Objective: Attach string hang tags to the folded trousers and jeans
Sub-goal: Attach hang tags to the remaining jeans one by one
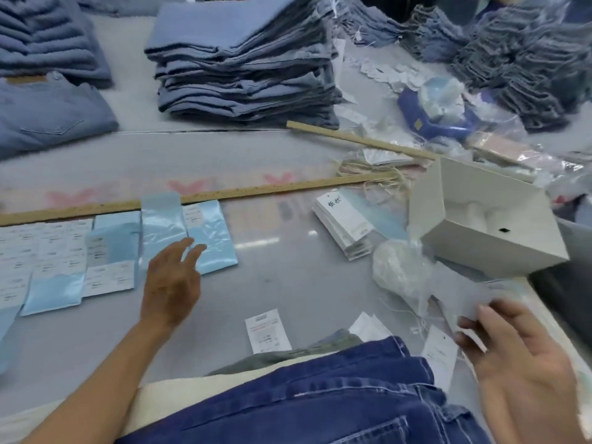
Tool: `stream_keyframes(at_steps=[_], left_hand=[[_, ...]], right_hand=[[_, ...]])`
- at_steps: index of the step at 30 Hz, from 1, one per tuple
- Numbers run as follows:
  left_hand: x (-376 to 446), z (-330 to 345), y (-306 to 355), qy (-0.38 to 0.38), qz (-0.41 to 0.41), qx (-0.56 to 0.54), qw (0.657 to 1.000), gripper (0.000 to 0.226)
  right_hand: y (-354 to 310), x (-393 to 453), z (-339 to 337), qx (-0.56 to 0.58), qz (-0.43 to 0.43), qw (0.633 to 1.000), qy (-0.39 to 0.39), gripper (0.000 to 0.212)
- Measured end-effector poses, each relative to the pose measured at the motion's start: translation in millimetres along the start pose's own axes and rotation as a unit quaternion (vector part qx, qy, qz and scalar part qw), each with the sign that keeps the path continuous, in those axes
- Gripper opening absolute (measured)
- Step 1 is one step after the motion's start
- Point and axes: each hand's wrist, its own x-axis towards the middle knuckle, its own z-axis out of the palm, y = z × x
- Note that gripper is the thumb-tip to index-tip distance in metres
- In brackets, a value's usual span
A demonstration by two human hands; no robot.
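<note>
Reaching for a tag, jeans waiting near us.

Our left hand [173, 277] stretches spread toward the light-blue tags [211, 235]; our right hand [519, 357] hovers loosely spread, holding nothing, beside the dark blue jeans [336, 395], kept close for tagging.

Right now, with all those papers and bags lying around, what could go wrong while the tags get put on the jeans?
The left hand reaches toward the shiny blue bags; a careless sweep might slide them out of their rows. The white box sits tilted among plastic wrap, so a bump could tip it. The loose string lies tangled near the wooden ruler and could snag.
</note>
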Motion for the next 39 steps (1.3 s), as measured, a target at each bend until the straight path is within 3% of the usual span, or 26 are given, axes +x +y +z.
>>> stream_keyframes(at_steps=[4,7,11,14,16,18,19,24,27,29,31,33,35,36,39], left_hand=[[55.4,-5.9,114.6,-0.143,0.041,-0.111,0.983,0.031],[72.7,8.2,207.2,-0.283,0.119,-0.140,0.941,0.027],[49.7,33.5,344.6,-0.470,0.338,-0.134,0.804,0.025],[-0.7,66.0,420.1,-0.457,0.526,-0.076,0.714,0.056],[-32.4,87.9,438.4,-0.433,0.590,0.000,0.682,0.092],[-52.0,106.8,433.8,-0.437,0.588,0.030,0.680,0.112],[-56.8,112.4,427.5,-0.440,0.582,0.026,0.683,0.111],[-59.3,114.3,410.7,-0.405,0.576,-0.110,0.702,0.061],[-51.7,101.2,419.2,-0.324,0.589,-0.142,0.726,0.052],[-39.8,83.8,427.0,-0.274,0.559,-0.146,0.769,0.049],[-30.1,62.0,431.1,-0.273,0.484,-0.197,0.808,0.046],[-26.7,37.9,428.7,-0.311,0.344,-0.310,0.830,0.037],[-26.5,13.6,423.8,-0.314,0.153,-0.424,0.836,0.033],[-25.9,0.3,422.1,-0.305,0.044,-0.484,0.819,0.032],[-24.4,-34.3,422.1,-0.262,-0.223,-0.630,0.697,0.025]], right_hand=[[8.4,-0.6,-29.0,0.038,0.016,0.998,0.056,0.020],[10.4,6.5,-65.6,0.053,0.016,0.990,0.131,0.025],[18.1,11.1,-123.3,0.060,0.030,0.971,0.229,0.016],[29.1,8.0,-150.0,0.071,0.051,0.959,0.268,0.018],[38.9,3.7,-161.5,0.092,0.061,0.951,0.289,0.019],[47.7,-2.3,-172.1,0.115,0.071,0.946,0.295,0.018],[51.9,-5.9,-177.6,0.121,0.076,0.945,0.295,0.017],[64.3,-24.2,-203.2,0.120,0.106,0.942,0.296,0.017],[64.3,-32.8,-216.2,0.119,0.104,0.946,0.284,0.019],[62.2,-37.4,-224.1,0.120,0.101,0.947,0.280,0.019],[57.4,-40.7,-229.0,0.130,0.102,0.946,0.277,0.018],[49.5,-43.1,-227.8,0.154,0.119,0.948,0.252,0.009],[42.4,-45.1,-219.7,0.214,0.160,0.941,0.207,0.011],[39.2,-45.6,-214.2,0.263,0.186,0.931,0.173,0.017],[29.0,-47.8,-190.1,0.387,0.254,0.885,0.049,0.027]])
